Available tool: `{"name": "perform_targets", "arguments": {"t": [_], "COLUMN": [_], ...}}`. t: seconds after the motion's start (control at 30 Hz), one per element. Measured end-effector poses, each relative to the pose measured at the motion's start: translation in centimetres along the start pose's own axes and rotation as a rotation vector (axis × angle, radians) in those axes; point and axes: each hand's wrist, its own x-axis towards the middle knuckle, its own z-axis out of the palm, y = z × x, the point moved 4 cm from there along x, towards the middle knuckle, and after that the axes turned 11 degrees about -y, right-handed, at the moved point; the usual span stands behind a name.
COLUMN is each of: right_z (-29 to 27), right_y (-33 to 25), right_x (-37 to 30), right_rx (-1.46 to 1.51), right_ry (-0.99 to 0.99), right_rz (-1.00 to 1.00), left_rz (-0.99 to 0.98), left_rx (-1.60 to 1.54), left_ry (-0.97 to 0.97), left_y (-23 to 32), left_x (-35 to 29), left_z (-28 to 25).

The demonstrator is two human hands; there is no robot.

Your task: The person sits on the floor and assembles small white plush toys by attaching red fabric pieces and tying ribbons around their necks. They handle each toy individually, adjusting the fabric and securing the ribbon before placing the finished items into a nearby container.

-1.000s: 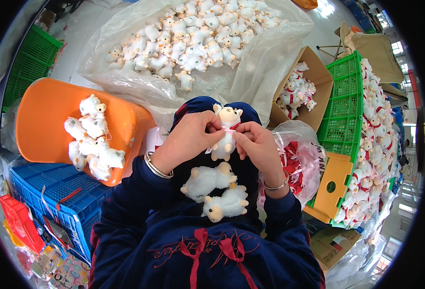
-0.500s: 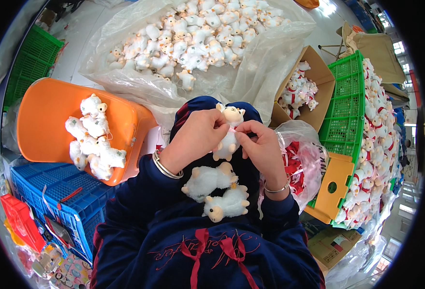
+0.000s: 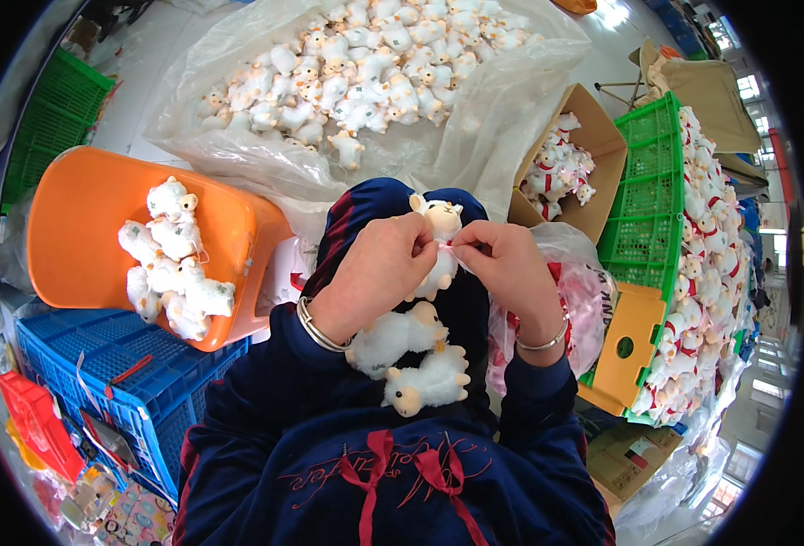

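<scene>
A small white plush lamb (image 3: 440,218) with a cream face stands upright on my lap, facing me. Around its neck runs a thin pink ribbon (image 3: 445,247). My left hand (image 3: 376,273) pinches the ribbon on one side of the neck, its fingertips against the toy. On the other side my right hand (image 3: 511,273) grips the ribbon between thumb and forefinger. Nearer to me, two more plush lambs, one (image 3: 391,340) behind the other (image 3: 427,382), lie on their sides on my lap, with no ribbon visible on them.
Several lambs lie on an orange plastic stool (image 3: 83,237) at left, beside a blue crate (image 3: 83,350). A heap of lambs (image 3: 375,73) fills a clear sheet ahead. At right are a cardboard box (image 3: 607,159), a green crate (image 3: 643,196) and a plastic bag of ribbons (image 3: 589,314).
My right hand has shifted slightly right and up, fingertips now closed on the ribbon. My left hand has moved slightly down and right, closer to the lamb's neck. The resting lambs stay put.
</scene>
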Motion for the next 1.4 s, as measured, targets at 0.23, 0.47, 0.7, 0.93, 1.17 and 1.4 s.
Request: {"name": "perform_targets", "arguments": {"t": [0.23,0.47,0.7,0.93,1.17,1.4], "right_z": [-0.2,0.2,2.1,3.1,4.2,4.2], "right_y": [0.5,1.4,2.6,2.6,3.2,3.4], "right_x": [0.9,0.5,0.0,-0.6,-0.6,-0.4], "right_rx": [0.240,0.327,0.511,0.528,0.585,0.559], "right_ry": [-0.203,-0.253,-0.159,-0.085,0.009,0.016], "right_rz": [0.190,0.253,0.156,0.081,0.048,0.018], "left_rz": [0.110,0.124,0.149,0.159,0.144,0.130], "left_rx": [0.168,0.215,0.164,0.128,0.060,0.013], "left_ry": [0.066,0.074,0.111,0.149,0.171,0.178], "left_y": [0.3,0.0,-0.1,-0.7,-1.5,-1.5], "left_x": [-0.2,-0.5,-1.0,-1.6,-2.0,-2.1], "left_z": [0.4,1.5,1.4,1.2,1.5,1.4]}}
